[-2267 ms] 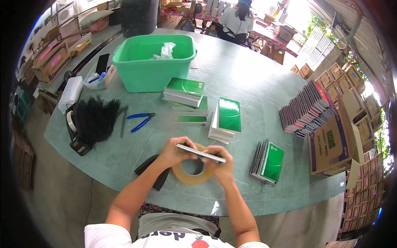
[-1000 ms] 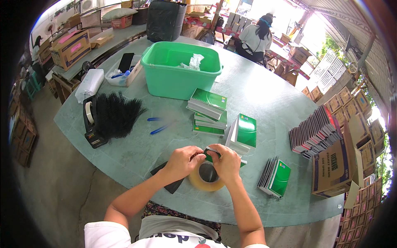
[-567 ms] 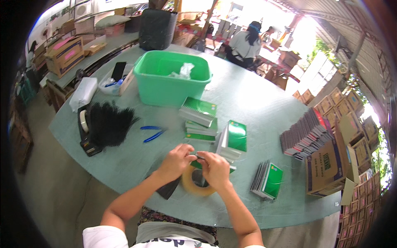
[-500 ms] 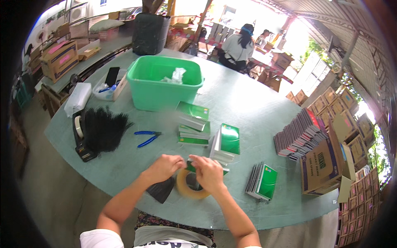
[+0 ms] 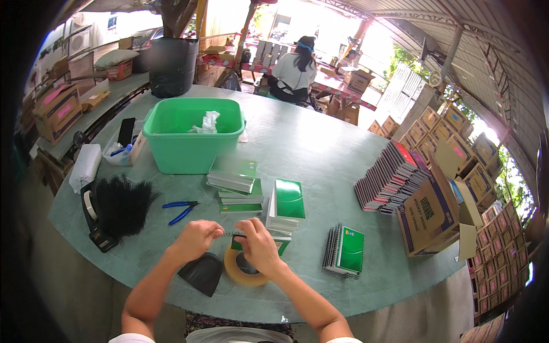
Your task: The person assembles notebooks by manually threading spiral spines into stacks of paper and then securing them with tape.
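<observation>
Notebook (image 5: 282,244) is at the far side of the tape roll (image 5: 233,270). My right hand (image 5: 258,247) is clamped on it; left hand (image 5: 197,240) pinches the dark coil's (image 5: 229,234) end. Looks like coil work at the edge; next move calls for a steady notebook, coil in line.

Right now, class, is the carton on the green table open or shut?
Open: the carton's flaps are spread outward.

On the surface (image 5: 323,154), a tape dispenser (image 5: 94,223) lies at left beside a coil pile (image 5: 124,207), with pliers (image 5: 182,215) to their right and a tub (image 5: 186,153) behind. Notebook stacks (image 5: 289,203) occupy the centre, a tape roll (image 5: 230,267) before them, a single notebook (image 5: 282,244) between; a carton (image 5: 430,216) stands at right.
</observation>
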Action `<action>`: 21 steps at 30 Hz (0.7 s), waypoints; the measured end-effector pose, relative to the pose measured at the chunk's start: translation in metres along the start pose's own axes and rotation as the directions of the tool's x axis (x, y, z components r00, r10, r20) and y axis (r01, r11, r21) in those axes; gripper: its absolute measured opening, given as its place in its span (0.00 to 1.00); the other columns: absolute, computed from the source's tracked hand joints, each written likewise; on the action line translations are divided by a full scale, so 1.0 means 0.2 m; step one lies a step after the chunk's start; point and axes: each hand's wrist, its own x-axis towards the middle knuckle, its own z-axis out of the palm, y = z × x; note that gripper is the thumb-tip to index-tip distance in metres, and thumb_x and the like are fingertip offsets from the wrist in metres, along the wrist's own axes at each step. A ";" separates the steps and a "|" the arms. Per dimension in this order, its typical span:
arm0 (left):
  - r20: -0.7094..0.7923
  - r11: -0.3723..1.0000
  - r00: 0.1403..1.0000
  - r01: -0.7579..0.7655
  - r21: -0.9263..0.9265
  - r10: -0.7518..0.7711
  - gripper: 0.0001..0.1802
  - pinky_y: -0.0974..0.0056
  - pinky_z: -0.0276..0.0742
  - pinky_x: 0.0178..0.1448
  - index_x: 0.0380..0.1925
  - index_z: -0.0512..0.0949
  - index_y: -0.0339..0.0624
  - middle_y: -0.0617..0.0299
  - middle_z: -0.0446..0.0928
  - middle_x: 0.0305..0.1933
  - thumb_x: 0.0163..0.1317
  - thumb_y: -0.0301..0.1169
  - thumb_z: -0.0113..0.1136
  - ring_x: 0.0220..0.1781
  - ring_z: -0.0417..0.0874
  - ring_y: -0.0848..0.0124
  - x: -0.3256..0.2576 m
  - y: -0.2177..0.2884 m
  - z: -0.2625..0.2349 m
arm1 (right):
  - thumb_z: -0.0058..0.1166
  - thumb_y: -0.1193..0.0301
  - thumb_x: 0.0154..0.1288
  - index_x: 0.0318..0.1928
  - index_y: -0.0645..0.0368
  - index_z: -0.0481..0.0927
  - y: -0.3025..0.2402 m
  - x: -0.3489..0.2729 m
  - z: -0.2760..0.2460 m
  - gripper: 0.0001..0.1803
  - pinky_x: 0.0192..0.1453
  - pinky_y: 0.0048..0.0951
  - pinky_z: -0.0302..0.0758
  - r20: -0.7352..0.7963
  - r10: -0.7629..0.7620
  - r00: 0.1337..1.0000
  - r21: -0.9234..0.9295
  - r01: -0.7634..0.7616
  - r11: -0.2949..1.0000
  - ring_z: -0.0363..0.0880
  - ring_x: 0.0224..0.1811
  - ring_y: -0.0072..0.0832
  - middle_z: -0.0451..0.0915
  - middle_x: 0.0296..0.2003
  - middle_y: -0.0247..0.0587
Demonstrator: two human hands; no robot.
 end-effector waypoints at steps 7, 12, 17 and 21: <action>0.178 0.925 0.982 -0.016 0.380 -0.056 0.10 0.56 0.71 0.45 0.34 0.78 0.43 0.55 0.76 0.34 0.51 0.32 0.63 0.41 0.75 0.55 -0.18 0.11 0.03 | 0.58 0.74 0.56 0.42 0.59 0.74 0.01 0.01 -0.02 0.13 0.43 0.40 0.73 0.029 -0.029 0.999 -0.153 0.033 0.988 0.77 0.40 0.42 0.76 0.36 0.44; 0.181 0.911 0.912 0.317 0.264 -0.369 0.22 0.56 0.71 0.46 0.47 0.78 0.52 0.52 0.74 0.35 0.47 0.31 0.67 0.41 0.74 0.55 -0.47 -0.07 0.00 | 0.61 0.73 0.54 0.38 0.60 0.79 0.08 -0.12 -0.21 0.10 0.41 0.32 0.75 0.016 0.164 0.986 -0.171 -0.159 0.972 0.80 0.34 0.38 0.81 0.30 0.43; -0.227 0.991 0.974 0.031 0.133 0.000 0.22 0.57 0.71 0.43 0.45 0.78 0.52 0.54 0.72 0.33 0.47 0.23 0.65 0.39 0.74 0.57 -0.16 0.31 -0.13 | 0.56 0.79 0.59 0.43 0.60 0.82 0.23 -0.25 -0.25 0.11 0.41 0.21 0.76 0.171 0.498 0.850 0.496 -0.511 0.703 0.79 0.38 0.19 0.83 0.35 0.33; -0.127 0.945 0.978 -0.121 0.303 0.166 0.19 0.59 0.72 0.41 0.42 0.79 0.49 0.56 0.72 0.36 0.48 0.20 0.62 0.38 0.74 0.59 -0.09 0.21 0.04 | 0.55 0.80 0.60 0.45 0.60 0.82 0.18 -0.24 -0.17 0.12 0.43 0.20 0.76 0.104 0.351 0.930 0.524 -0.352 0.776 0.79 0.39 0.17 0.83 0.36 0.34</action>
